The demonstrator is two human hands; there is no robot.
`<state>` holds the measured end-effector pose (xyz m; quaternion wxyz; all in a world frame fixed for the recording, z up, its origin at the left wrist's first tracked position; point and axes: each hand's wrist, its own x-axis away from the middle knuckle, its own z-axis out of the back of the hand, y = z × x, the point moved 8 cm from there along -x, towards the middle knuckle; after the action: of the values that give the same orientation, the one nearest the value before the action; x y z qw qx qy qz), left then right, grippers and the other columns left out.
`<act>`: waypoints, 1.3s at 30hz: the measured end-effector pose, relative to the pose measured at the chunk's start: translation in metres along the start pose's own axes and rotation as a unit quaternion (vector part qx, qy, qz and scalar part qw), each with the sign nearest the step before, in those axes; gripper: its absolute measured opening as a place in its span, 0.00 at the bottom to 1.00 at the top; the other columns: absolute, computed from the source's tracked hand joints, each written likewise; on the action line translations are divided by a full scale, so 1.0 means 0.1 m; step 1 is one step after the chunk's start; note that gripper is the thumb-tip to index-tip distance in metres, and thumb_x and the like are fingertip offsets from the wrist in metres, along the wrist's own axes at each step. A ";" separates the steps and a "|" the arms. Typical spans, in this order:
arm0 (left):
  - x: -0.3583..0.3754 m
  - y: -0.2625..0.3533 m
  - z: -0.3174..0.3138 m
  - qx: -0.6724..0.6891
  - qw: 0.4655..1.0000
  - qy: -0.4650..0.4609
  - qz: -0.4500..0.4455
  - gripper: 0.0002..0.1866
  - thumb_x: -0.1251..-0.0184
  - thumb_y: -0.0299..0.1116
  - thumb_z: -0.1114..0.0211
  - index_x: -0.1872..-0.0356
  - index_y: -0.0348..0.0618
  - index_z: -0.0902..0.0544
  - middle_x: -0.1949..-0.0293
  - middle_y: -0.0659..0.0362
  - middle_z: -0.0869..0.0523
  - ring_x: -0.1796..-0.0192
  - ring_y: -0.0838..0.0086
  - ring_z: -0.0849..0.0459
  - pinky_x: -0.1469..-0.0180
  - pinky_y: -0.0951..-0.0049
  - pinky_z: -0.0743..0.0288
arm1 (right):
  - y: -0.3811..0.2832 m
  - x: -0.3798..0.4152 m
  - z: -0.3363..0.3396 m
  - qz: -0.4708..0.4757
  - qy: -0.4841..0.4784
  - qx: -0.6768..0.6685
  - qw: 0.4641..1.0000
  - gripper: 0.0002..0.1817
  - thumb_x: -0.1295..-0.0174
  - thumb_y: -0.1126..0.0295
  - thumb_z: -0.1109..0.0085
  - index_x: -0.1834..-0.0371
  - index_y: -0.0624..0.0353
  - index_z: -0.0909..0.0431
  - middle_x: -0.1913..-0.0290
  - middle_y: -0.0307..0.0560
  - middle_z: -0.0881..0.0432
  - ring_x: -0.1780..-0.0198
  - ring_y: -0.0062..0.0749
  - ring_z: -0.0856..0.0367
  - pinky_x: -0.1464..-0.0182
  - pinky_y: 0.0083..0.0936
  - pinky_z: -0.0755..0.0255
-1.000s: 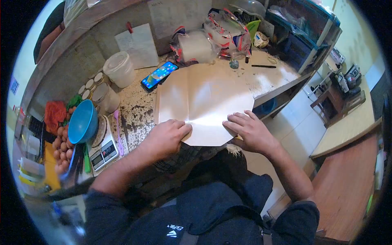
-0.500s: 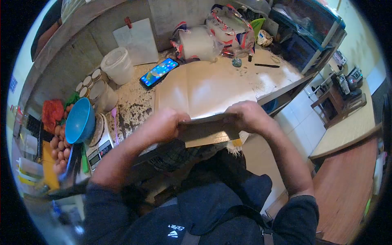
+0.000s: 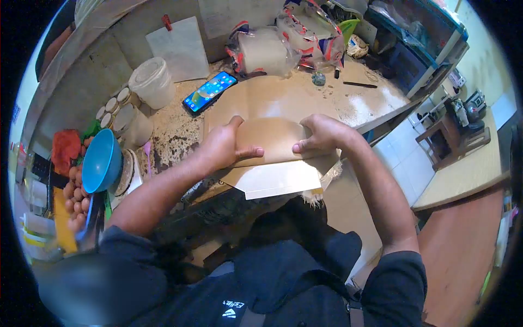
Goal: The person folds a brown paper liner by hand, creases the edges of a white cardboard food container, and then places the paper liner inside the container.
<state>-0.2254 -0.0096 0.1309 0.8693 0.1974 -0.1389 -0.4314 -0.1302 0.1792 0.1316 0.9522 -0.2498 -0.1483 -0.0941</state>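
A brown cardboard sheet [image 3: 272,136] lies at the table's front edge, with a raised panel bowed between my two hands. My left hand [image 3: 222,146] grips the panel's left side, thumb pressed on its face and fingers behind it. On the right side, my right hand [image 3: 322,133] holds it the same way, its thumb pointing inward. Below the thumbs runs a fold line. A pale front flap [image 3: 280,180] of the cardboard slopes down over the edge toward my body and catches the light. The fingers behind the panel are partly hidden.
A phone [image 3: 211,94] with a lit screen lies behind my left hand. To the left stand a white tub [image 3: 152,84], a blue bowl [image 3: 102,161] and several eggs [image 3: 76,191]. Plastic-wrapped packs [image 3: 267,52] and a black pen [image 3: 359,84] are at the back.
Both hands have moved away from my body and lower onto the cardboard. The panel, seen edge-on before, now shows its face, and the front flap is more exposed.
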 end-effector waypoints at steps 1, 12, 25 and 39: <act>0.05 0.05 0.03 -0.017 0.999 0.039 0.001 0.47 0.50 0.64 0.25 0.39 0.33 0.26 0.50 0.38 0.17 0.48 0.47 0.16 0.45 0.54 0.23 | 0.01 -0.02 0.01 0.001 0.001 0.002 1.000 0.31 0.51 0.48 0.22 0.55 0.64 0.17 0.60 0.60 0.13 0.57 0.50 0.14 0.54 0.40 0.23; 0.04 0.16 -0.11 -0.162 0.939 0.195 -0.232 0.24 0.36 0.51 0.34 0.40 0.58 0.19 0.41 0.51 0.23 0.35 0.52 0.30 0.37 0.49 0.38 | -0.39 -0.04 -0.04 0.141 0.247 0.131 0.950 0.44 0.54 0.39 0.26 0.36 0.50 0.26 0.36 0.57 0.26 0.33 0.50 0.29 0.33 0.44 0.35; 0.17 0.17 -0.02 -0.150 0.915 0.264 -0.265 0.25 0.35 0.44 0.34 0.42 0.38 0.20 0.44 0.47 0.20 0.39 0.53 0.23 0.37 0.54 0.30 | 0.18 0.14 0.06 -0.043 0.294 0.187 0.936 0.34 0.28 0.39 0.59 0.24 0.43 0.38 0.20 0.61 0.50 0.19 0.57 0.57 0.23 0.65 0.66; 0.32 0.39 0.58 -0.091 0.925 0.152 -0.336 0.20 0.51 0.33 0.22 0.55 0.48 0.17 0.60 0.56 0.14 0.52 0.56 0.17 0.48 0.59 0.25 | -0.51 1.45 -0.60 0.216 0.341 -0.010 0.915 0.10 0.39 0.64 0.32 0.57 0.52 0.17 0.50 0.43 0.14 0.44 0.34 0.18 0.28 0.56 0.43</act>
<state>-0.2038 -0.0269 0.2024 0.6984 0.2152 0.1093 -0.6738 0.0074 0.0897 0.1529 0.9395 -0.2384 0.2436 0.0332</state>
